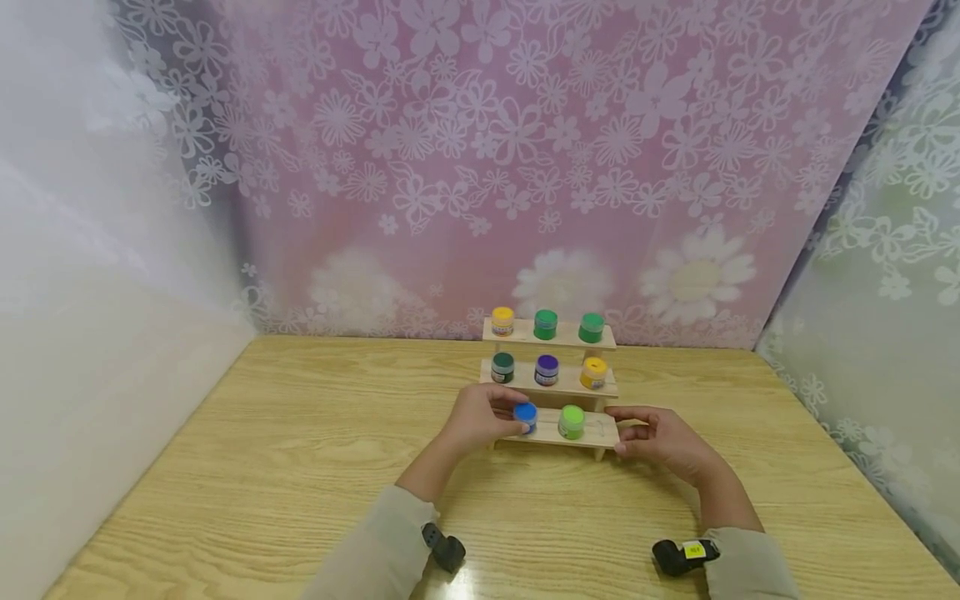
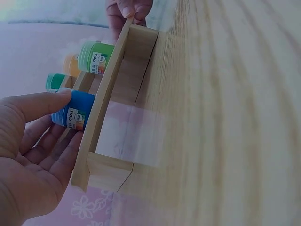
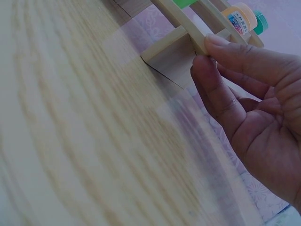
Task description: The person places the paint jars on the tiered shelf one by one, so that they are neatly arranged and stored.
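A three-step wooden display rack (image 1: 602, 430) stands on the table. On its lowest step, my left hand (image 1: 480, 415) holds a small blue paint jar (image 1: 526, 418) between thumb and fingers. In the left wrist view the jar's base meets the step, and its label faces the camera. Beside it on the same step sits a light green paint jar (image 1: 572, 422). My right hand (image 1: 662, 437) pinches the right end of that lowest step, the thumb (image 3: 218, 41) lying against the board's edge.
Dark green (image 1: 502, 367), purple (image 1: 547, 369) and yellow-orange (image 1: 594, 372) jars line the middle step. Above them are a yellow jar (image 1: 502, 322) and two green jars (image 1: 545, 324). A pink flowered curtain (image 1: 450, 167) hangs behind the wood-grain table (image 1: 337, 417).
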Available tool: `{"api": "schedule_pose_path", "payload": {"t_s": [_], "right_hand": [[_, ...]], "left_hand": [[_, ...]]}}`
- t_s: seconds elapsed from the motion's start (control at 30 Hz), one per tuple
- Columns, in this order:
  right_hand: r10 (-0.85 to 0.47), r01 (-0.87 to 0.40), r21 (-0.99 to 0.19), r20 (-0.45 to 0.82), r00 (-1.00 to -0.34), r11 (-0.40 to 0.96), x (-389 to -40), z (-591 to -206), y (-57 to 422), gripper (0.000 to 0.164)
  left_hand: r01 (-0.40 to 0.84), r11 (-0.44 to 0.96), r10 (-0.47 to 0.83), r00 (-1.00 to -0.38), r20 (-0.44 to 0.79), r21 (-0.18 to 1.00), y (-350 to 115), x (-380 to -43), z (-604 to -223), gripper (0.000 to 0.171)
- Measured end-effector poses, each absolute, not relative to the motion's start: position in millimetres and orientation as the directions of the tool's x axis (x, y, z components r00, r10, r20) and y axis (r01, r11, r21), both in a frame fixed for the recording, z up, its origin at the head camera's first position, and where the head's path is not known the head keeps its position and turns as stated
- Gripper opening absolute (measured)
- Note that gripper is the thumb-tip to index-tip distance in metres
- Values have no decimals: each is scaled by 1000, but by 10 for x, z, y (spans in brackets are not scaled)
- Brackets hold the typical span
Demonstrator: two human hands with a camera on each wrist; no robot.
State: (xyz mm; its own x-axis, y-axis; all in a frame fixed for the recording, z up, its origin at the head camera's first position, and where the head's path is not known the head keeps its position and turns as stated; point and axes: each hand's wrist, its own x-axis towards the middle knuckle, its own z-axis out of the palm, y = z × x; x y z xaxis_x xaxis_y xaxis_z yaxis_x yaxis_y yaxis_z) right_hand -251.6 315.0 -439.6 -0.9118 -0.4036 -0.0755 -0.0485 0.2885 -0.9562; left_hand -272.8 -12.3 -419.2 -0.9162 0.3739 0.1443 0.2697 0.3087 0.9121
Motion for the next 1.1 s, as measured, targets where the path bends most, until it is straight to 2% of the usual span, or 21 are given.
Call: {"api": "schedule_pose_path", "payload": {"t_s": [0.57,1.1], "right_hand": [[-397,-35,-957,-86,-914,289,-2540,-4424,3154,73],[-378,-73,-947,-54,-924,313,-2499,-4371,3156,67]], "left_hand": [[283,276,416,-897,151,918,-176,-2761,-4241,32],[293,227,430,-886,174,929,-512,-2817,-4201,35]]}}
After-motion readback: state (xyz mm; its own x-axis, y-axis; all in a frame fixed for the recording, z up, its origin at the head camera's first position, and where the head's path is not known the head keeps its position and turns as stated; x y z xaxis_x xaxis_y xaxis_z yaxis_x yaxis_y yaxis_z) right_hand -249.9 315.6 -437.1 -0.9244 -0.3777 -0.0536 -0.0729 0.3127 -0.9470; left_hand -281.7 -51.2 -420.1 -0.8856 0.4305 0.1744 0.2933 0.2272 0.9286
